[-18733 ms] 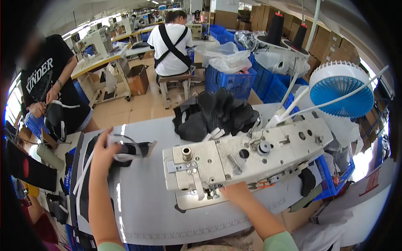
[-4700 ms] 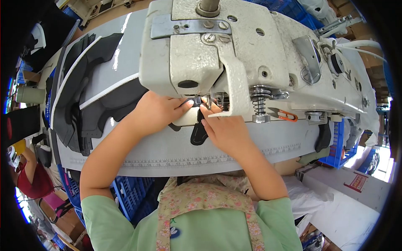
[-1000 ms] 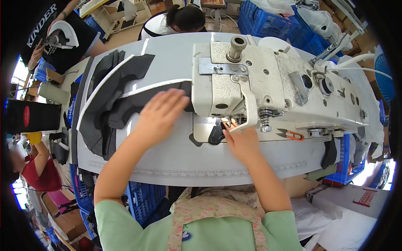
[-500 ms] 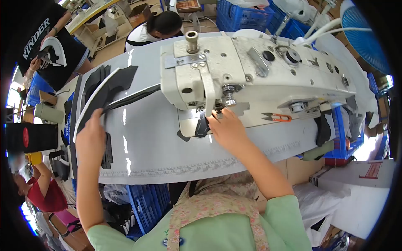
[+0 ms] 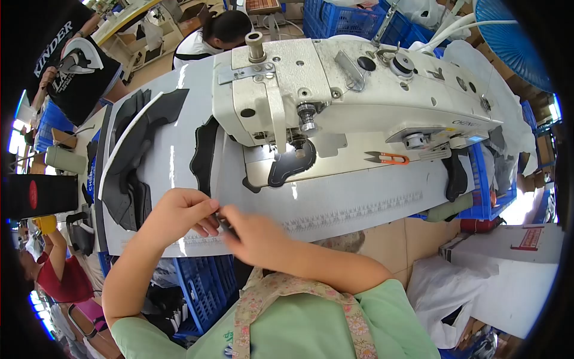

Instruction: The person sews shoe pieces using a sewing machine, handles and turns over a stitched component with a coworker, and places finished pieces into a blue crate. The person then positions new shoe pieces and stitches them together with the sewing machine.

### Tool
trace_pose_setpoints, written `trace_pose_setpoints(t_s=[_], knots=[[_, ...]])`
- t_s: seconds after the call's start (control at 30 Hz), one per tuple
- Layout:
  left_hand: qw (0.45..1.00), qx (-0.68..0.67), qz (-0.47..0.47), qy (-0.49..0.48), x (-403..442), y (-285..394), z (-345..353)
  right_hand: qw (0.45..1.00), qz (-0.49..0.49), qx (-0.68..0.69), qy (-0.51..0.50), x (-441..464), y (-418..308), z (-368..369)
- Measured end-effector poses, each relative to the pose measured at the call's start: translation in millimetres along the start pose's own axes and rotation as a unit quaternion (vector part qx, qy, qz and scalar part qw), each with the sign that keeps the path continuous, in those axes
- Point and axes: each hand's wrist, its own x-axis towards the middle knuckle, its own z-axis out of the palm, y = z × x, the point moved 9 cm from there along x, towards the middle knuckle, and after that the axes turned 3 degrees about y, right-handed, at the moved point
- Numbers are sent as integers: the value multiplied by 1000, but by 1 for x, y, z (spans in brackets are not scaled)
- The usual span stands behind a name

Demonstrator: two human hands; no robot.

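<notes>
Both hands meet in front of the sewing machine (image 5: 335,72), at the near side of the grey work surface. My left hand (image 5: 185,218) pinches the lower end of a long black piece (image 5: 204,157) with a pale strip along its right side. Close against it, my right hand (image 5: 257,239) is curled and slightly blurred; a small dark bit shows at its fingers, too unclear to name. A black curved piece with light stitching (image 5: 293,166) lies under the needle area, untouched by either hand.
Stacked black pieces with a white edge (image 5: 134,137) lie left. Orange-handled snips (image 5: 387,158) rest on the machine bed, and a black piece (image 5: 456,176) lies right. A blue fan (image 5: 515,45) stands at upper right. Co-workers (image 5: 218,33) sit and stand beyond.
My right hand has left the needle area and come beside my left hand. My left hand has moved down and right with the long black piece, which now stretches toward me.
</notes>
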Motion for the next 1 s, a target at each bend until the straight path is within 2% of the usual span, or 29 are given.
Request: trace_pose_setpoints(t_s=[0.03, 0.07, 0.1, 0.13, 0.17, 0.2, 0.23, 0.27, 0.3, 0.33, 0.37, 0.4, 0.43, 0.47, 0.5, 0.53, 0.57, 0.6, 0.63, 0.7, 0.8, 1.0], knots=[[999, -26, 22, 14, 4, -1, 0, 997, 75, 18, 12, 1, 22, 0], [999, -35, 8, 6, 7, -9, -2, 996, 44, 19, 72, 3, 31, -13], [999, -35, 8, 7, 5, -17, 6, 996, 43, 18, 71, 7, 41, -19], [984, 37, 158, 81, -5, -3, 8, 994, 57, 59, 68, 14, 51, -26], [935, 108, 302, 152, -22, 14, 11, 990, 71, 99, 67, 20, 61, -29], [791, 365, 465, 159, -42, 32, 41, 990, 70, 99, 66, 28, 70, -25], [666, 485, 548, 142, -54, 36, 71, 979, 69, 186, 44, 37, 76, -14], [646, 522, 536, 152, -47, 31, 78, 960, 68, 271, 20, 43, 80, -5], [625, 557, 523, 162, -36, 21, 85, 960, 67, 271, 19, 49, 75, -10], [625, 557, 522, 164, -25, 13, 84, 945, 129, 302, -3, 53, 75, -11], [621, 566, 501, 204, -11, 8, 74, 924, 190, 331, -24, 52, 78, -7], [616, 575, 480, 244, -5, 11, 65, 934, 174, 313, 5, 55, 84, -10], [616, 574, 481, 244, -4, 11, 66, 934, 174, 313, 5, 52, 89, -8], [611, 572, 492, 240, -6, 12, 69, 970, 103, 205, 80, 47, 85, -25], [608, 568, 503, 235, -7, 14, 72, 984, 30, 92, 152, 39, 75, -42], [625, 559, 491, 236, -1, 10, 72, 983, 48, -58, 167, 27, 66, -57], [627, 558, 489, 238, 3, 8, 74, 984, 47, -59, 163, 18, 68, -64], [646, 558, 466, 233, 11, 5, 74, 963, -32, -204, 174, 8, 53, -73], [664, 558, 442, 227, 18, 3, 73, 915, -113, -342, 181, -1, 39, -72], [669, 555, 432, 238, 21, 12, 76, 903, -122, -373, 174, -13, 48, -70], [727, 502, 412, 222, 30, 28, 80, 894, -129, -396, 165, -9, 50, -74], [738, 543, 357, 181, 67, 19, 95, 916, -116, -360, 136, 7, 64, -91]])
